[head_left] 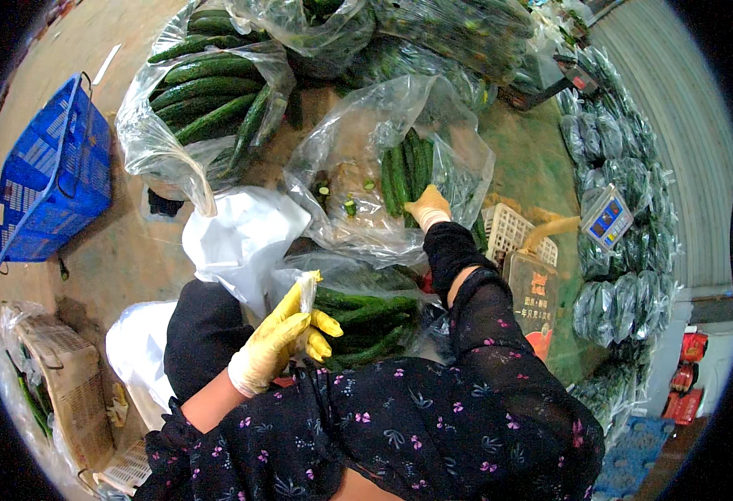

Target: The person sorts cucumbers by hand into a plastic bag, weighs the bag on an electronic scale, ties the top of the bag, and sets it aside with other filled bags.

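Long dark-green cucumbers [397,179] lie inside an opened clear plastic bag [345,138] ahead of me. My right hand [430,207], in a pale glove, reaches into this bag, its fingers closed at the near end of a cucumber [419,159]. Several small cut cucumber pieces [350,207] rest on the left of the same bag. Close to my body is my left hand [278,338], in a yellow-stained glove. Its fingers curl round a whitish, translucent strip that looks like plastic. More cucumbers [366,317] under clear film lie just right of that hand.
A full bag of cucumbers [207,96] stands far left, beside a blue crate [57,167]. Bagged cucumbers [617,134] are stacked along the right. Scale displays [607,219] stand there, near a cream basket [517,234] and a printed box [533,292]. Cream crates [70,384] sit lower left.
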Demonstrator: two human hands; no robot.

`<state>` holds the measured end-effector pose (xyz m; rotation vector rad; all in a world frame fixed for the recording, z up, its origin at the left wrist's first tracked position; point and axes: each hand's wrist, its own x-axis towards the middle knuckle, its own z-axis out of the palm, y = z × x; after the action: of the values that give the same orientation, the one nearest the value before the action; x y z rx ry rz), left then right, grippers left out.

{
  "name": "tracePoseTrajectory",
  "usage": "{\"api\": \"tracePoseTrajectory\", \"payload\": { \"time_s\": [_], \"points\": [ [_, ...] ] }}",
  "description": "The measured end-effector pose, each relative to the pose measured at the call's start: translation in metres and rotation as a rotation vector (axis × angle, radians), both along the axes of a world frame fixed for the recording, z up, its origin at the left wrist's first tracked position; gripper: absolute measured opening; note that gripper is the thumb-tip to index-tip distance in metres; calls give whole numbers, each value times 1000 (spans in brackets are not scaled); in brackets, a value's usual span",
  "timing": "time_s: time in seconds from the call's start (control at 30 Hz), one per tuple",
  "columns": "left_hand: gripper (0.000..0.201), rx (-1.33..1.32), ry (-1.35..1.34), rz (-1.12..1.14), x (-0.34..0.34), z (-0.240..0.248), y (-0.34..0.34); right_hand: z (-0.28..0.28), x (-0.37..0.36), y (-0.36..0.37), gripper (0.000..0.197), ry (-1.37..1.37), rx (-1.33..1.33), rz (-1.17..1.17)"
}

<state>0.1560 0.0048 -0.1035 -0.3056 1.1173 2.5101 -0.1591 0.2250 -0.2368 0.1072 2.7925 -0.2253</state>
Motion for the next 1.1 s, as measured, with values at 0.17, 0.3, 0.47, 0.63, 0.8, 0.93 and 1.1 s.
{"api": "tracePoseTrajectory", "payload": {
  "time_s": [0.17, 0.3, 0.47, 0.63, 0.8, 0.93, 1.1],
  "points": [
    [71, 73, 33, 20, -1, -5, 0, 0, -32, 37, 42, -84, -956, -392],
    [74, 39, 21, 137, 3, -1, -2, 38, -11, 63, 20, -497, -1597, -675],
    [70, 59, 85, 222, 9, -6, -12, 74, 88, 65, 46, -910, -2113, -433],
    [72, 324, 154, 181, 23, -5, -15, 96, 177, 30, 53, -879, -1784, -26],
    [65, 439, 143, 218, 28, -6, -16, 55, 198, 27, 38, -724, -1186, 569],
    [67, 427, 158, 233, 29, -5, -17, 0, 192, 61, 54, -464, -142, 899],
    [64, 302, 190, 231, 28, -10, -13, 27, 182, 46, 55, -682, -150, 905]
  ]
}}
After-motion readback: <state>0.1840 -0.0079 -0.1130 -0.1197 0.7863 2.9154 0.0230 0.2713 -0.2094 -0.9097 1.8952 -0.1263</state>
